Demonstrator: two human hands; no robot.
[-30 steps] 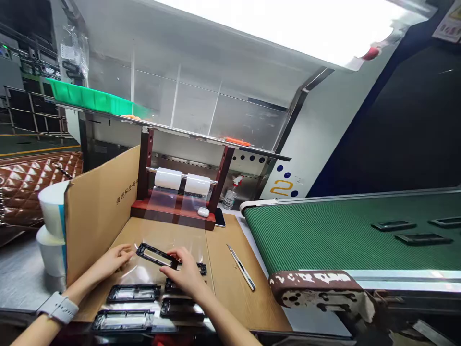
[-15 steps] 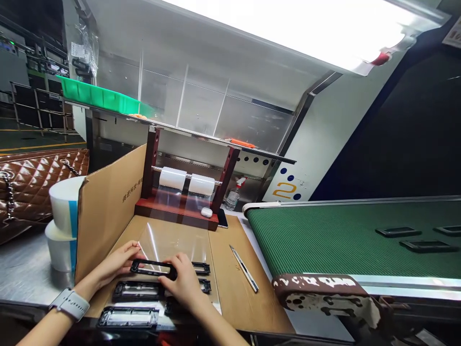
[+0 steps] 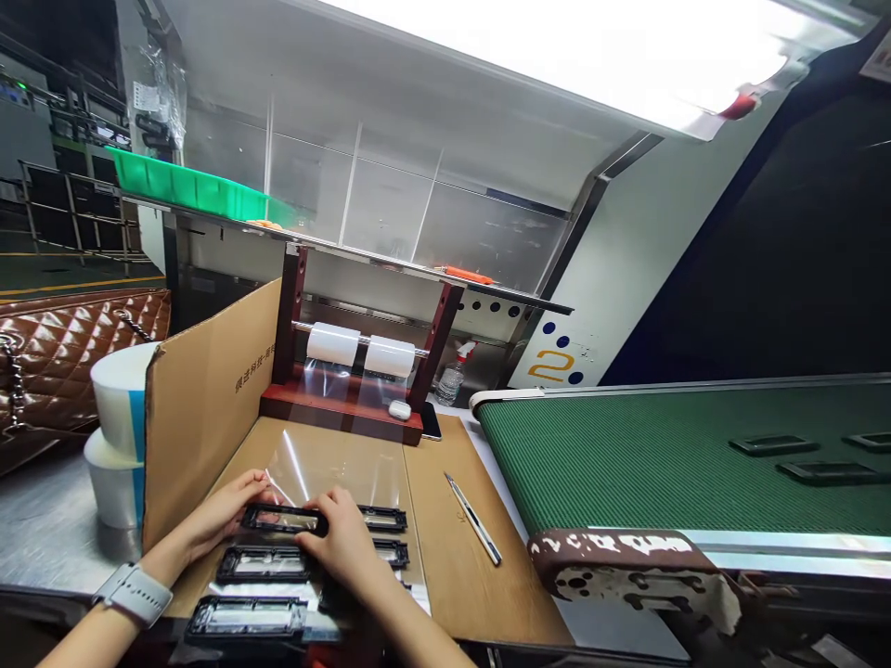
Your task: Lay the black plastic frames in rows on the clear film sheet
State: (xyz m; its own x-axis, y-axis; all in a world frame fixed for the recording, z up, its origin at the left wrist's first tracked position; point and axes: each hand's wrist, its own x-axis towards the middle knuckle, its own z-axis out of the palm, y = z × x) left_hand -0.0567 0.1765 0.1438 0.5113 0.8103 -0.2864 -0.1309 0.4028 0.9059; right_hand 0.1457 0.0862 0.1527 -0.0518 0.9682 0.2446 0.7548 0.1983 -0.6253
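A narrow black rectangular frame (image 3: 282, 520) with a long opening is held low over a sheet of clear film (image 3: 327, 464) on the cardboard. My right hand (image 3: 342, 536) grips its right end, thumb in front and fingers behind. At the left end, my left hand (image 3: 233, 508) has its fingers curled round it; the fingertips are partly lost behind frame and film. Similar black frames lie in rows close by: one lower left (image 3: 264, 563), one at the front (image 3: 245, 616), and two to the right (image 3: 384, 519), partly behind my right hand.
Two film rolls (image 3: 334, 344) hang on a dark red stand (image 3: 341, 416). A pen-like cutter (image 3: 473, 520) lies on the cardboard at right. A cardboard panel (image 3: 209, 408) stands left, beside stacked white rolls (image 3: 122, 427). The green conveyor belt (image 3: 661, 464) carries several dark frames (image 3: 772, 445).
The held black frame has moved a little left and sits slightly lower, level with the row on its right. Both hands have shifted left with it.
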